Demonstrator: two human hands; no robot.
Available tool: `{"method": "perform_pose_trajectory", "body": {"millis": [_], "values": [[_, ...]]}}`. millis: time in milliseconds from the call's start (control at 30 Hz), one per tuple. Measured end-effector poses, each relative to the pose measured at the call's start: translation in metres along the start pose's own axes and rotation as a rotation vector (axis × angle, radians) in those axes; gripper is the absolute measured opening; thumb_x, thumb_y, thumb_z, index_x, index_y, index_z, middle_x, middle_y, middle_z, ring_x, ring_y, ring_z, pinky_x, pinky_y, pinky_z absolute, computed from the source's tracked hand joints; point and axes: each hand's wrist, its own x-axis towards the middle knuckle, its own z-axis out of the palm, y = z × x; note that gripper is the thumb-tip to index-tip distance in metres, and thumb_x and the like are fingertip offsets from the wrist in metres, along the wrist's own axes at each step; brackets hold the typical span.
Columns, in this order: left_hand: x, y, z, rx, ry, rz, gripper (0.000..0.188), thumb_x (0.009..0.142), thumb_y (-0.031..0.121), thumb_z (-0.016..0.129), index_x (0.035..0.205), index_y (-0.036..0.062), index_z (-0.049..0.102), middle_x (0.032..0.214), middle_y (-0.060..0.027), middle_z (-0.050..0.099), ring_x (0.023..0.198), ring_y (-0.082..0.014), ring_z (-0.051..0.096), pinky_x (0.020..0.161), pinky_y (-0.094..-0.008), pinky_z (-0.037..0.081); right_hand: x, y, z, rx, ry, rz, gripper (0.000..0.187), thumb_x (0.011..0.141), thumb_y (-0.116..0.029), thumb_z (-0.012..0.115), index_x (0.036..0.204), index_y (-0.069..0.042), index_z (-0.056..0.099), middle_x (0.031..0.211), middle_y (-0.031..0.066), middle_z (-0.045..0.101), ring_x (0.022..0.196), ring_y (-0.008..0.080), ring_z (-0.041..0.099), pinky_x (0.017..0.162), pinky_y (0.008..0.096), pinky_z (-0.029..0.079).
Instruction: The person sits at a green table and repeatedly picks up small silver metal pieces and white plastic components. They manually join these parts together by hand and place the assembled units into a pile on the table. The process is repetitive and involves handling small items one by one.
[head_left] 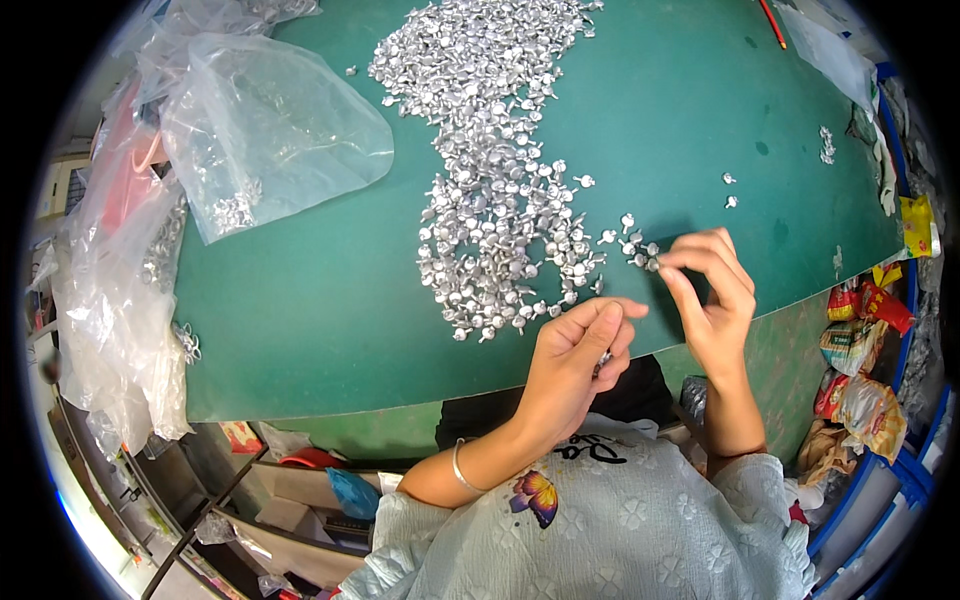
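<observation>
Many small silver metal parts (490, 190), each with a round head and a short stem, lie in a long heap down the middle of the green tabletop. At the near end of the heap my left hand (580, 352) is curled closed, and a bit of silver metal shows between its fingers. To the right, my right hand (715, 295) has thumb and fingertips brought together at a silver part (652, 264), on the edge of a little cluster (632, 240) set apart from the heap.
A clear plastic bag (280, 120) with some silver parts lies at the left, beside more bags (130, 320) over the table's edge. A few loose parts (730, 190) and a small group (827, 145) rest at the right. Colourful packets (865, 340) stand beyond the right edge.
</observation>
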Motion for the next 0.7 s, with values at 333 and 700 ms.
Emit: {"method": "perform_pose_trajectory", "body": {"millis": [333, 700], "values": [[-0.004, -0.002, 0.001, 0.206, 0.05, 0.156, 0.017, 0.082, 0.009, 0.062, 0.097, 0.0023, 0.062, 0.063, 0.0067, 0.047, 0.052, 0.0002, 0.037, 0.044, -0.0153, 0.027, -0.014, -0.016, -0.005, 0.139, -0.023, -0.198, 0.016, 0.063, 0.006, 0.065, 0.076, -0.001, 0.062, 0.076, 0.0091, 0.06, 0.068, 0.0222, 0.051, 0.06, 0.0301, 0.042], [-0.007, 0.001, 0.004, 0.213, -0.006, 0.179, 0.017, 0.079, 0.001, 0.062, 0.096, 0.0016, 0.063, 0.074, 0.0036, 0.055, 0.067, -0.0015, 0.045, 0.058, -0.0162, 0.038, -0.024, -0.019, 0.003, -0.032, 0.1, -0.354, 0.024, 0.061, 0.009, 0.066, 0.081, -0.003, 0.06, 0.078, 0.0071, 0.059, 0.069, 0.0216, 0.052, 0.06, 0.0302, 0.041]]}}
